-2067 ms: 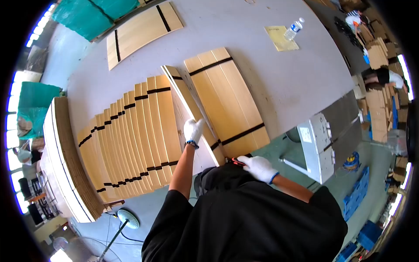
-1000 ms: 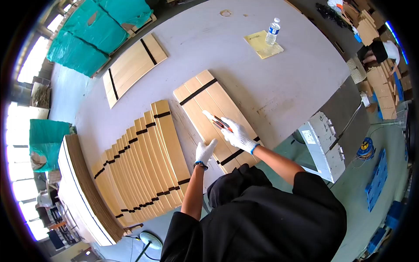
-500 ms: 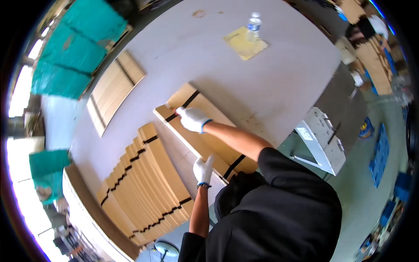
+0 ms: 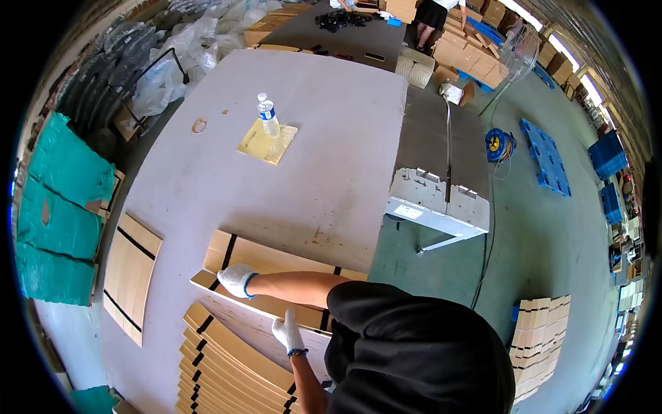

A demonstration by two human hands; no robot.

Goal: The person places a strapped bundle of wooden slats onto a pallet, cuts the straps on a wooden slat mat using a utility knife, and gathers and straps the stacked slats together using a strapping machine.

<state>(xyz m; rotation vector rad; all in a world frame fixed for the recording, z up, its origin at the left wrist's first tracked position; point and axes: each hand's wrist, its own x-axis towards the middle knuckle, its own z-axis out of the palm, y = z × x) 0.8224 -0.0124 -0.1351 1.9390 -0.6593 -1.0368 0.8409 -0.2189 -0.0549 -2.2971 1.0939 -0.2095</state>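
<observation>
In the head view, a long tan wooden slat bundle (image 4: pixel 276 259) with black bands lies across the near part of the table. My right hand (image 4: pixel 236 279), in a white glove, is closed on its left part near a black band; what the fingertips pinch is hidden. My left hand (image 4: pixel 289 334), also gloved, grips the bundle's near edge, thumb up against its side. Just nearer to me, a row of several similar slat bundles (image 4: pixel 227 352) overlaps like steps, each with black bands.
More banded slats (image 4: pixel 133 272) lie at the table's left edge. A water bottle (image 4: pixel 269 117) stands on yellow paper (image 4: pixel 252 146). Teal-wrapped stacks (image 4: pixel 58 207) stand left. A white metal frame (image 4: pixel 438 203), blue pallet (image 4: pixel 545 155) and cable reel (image 4: pixel 498 145) are right. People (image 4: pixel 431 17) are behind.
The view has turned and tipped up, so the table's far end, people and plastic bags now show. Both hands stay at the same slat bundle, the right one still near its far-left end.
</observation>
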